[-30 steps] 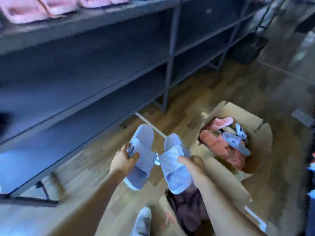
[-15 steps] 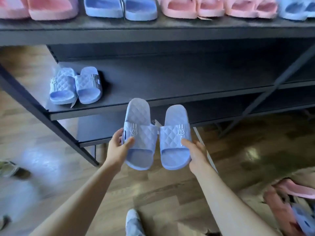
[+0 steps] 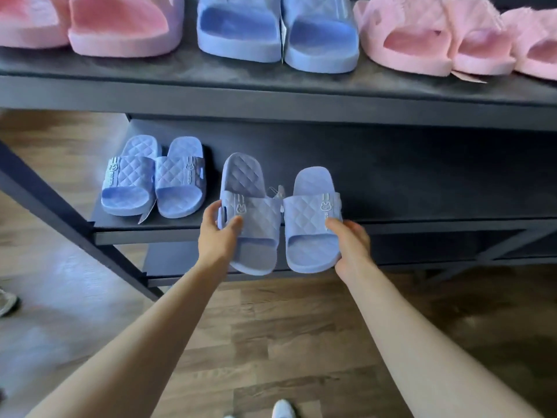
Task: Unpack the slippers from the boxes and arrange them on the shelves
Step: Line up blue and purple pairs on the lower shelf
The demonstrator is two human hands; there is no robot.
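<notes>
1. 2 blue quilted slippers are held side by side over the front edge of the middle shelf (image 3: 407,176). The left hand (image 3: 221,236) grips the left slipper (image 3: 251,218) and the right hand (image 3: 351,245) grips the right slipper (image 3: 312,227), thumbs on the straps.
2. Just to their left, 1 matching pair (image 3: 153,182) lies on that shelf.
3. The top shelf (image 3: 271,82) carries 2 blue slides (image 3: 277,28) between 2 pink slippers (image 3: 90,22) and 3 pink slippers (image 3: 452,40).

The two held slippers (image 3: 256,217) are light blue with a diamond pattern, like the pair (image 3: 132,179) beside them. Up top are pink slippers (image 3: 120,25) and blue slippers (image 3: 241,34). The shelves (image 3: 271,95) are dark grey. The floor (image 3: 271,342) is brown wood.
</notes>
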